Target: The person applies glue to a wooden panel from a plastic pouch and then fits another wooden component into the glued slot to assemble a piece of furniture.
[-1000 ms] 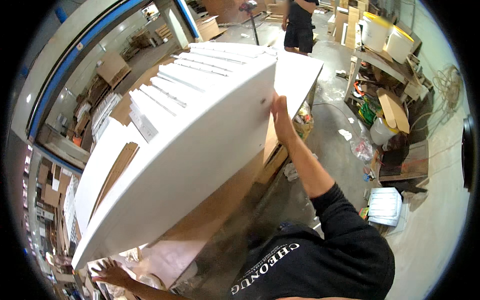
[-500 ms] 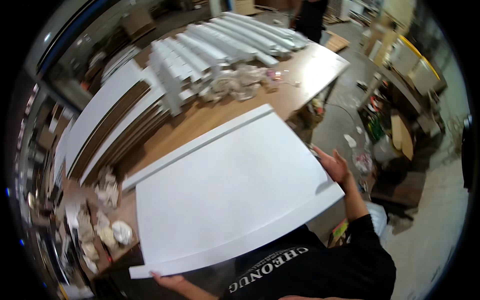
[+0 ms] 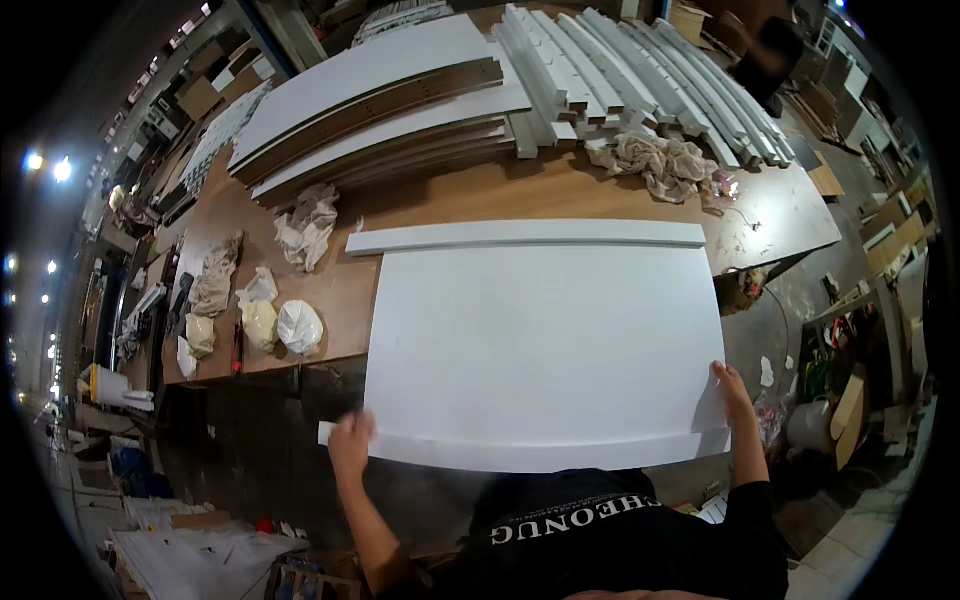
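Observation:
A large flat white panel (image 3: pixel 550 335) lies before me, its far part over the table and its near part past the table's edge. A raised white strip (image 3: pixel 525 236) runs along its far edge and sticks out to the left. Another white strip (image 3: pixel 560 454) borders the near edge and also juts out left. My left hand (image 3: pixel 350 445) is closed round the near strip's left end, its fingertips slightly blurred. At the right edge, my right hand (image 3: pixel 735 392) grips the panel near the corner, thumb on top and the other fingers mostly hidden beneath.
The brown table (image 3: pixel 430 195) carries stacked white boards (image 3: pixel 375 75), several long white bars (image 3: pixel 640 75) and crumpled cloths (image 3: pixel 660 165). White and yellowish bags (image 3: pixel 300 328) stand by a red-handled tool (image 3: pixel 238 348) at its left. A person (image 3: pixel 770 55) is far right.
The panel has turned to lie nearly square to me. My left hand has shifted from under the strip's corner to over its left end. My view has swung left.

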A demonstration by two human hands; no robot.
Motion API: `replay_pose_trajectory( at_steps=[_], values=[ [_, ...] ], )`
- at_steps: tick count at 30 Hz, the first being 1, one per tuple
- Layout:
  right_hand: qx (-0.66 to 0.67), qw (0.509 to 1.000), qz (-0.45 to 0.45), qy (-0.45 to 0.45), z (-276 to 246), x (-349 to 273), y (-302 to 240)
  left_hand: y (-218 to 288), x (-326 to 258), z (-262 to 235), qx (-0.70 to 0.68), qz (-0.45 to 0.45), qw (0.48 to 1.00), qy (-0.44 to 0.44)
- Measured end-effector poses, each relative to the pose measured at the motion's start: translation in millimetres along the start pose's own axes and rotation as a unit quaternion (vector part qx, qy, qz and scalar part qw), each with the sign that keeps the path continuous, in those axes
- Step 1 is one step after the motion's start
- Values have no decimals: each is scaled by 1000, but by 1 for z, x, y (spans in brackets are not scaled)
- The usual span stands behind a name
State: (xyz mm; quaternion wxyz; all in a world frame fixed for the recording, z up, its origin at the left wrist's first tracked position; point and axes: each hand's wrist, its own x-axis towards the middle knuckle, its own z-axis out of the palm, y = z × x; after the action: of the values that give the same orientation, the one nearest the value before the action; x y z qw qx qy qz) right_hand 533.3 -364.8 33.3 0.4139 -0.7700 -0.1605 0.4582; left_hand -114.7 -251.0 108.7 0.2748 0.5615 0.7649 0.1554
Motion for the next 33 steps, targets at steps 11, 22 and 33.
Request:
replay_pose_trajectory(
  at_steps=[11, 22, 33],
  values=[
    [-45, 984, -91, 149, 11, 27, 30, -10, 134, 83, -97, 51, 972, 207],
    [130, 863, -418, 251, 12, 77, -206, 154, 204, -66, -387, 305, 803, 335],
    [222, 860, -449, 102, 21, 134, -260, 154, 237, -43, -468, 274, 811, 219]
  ],
)
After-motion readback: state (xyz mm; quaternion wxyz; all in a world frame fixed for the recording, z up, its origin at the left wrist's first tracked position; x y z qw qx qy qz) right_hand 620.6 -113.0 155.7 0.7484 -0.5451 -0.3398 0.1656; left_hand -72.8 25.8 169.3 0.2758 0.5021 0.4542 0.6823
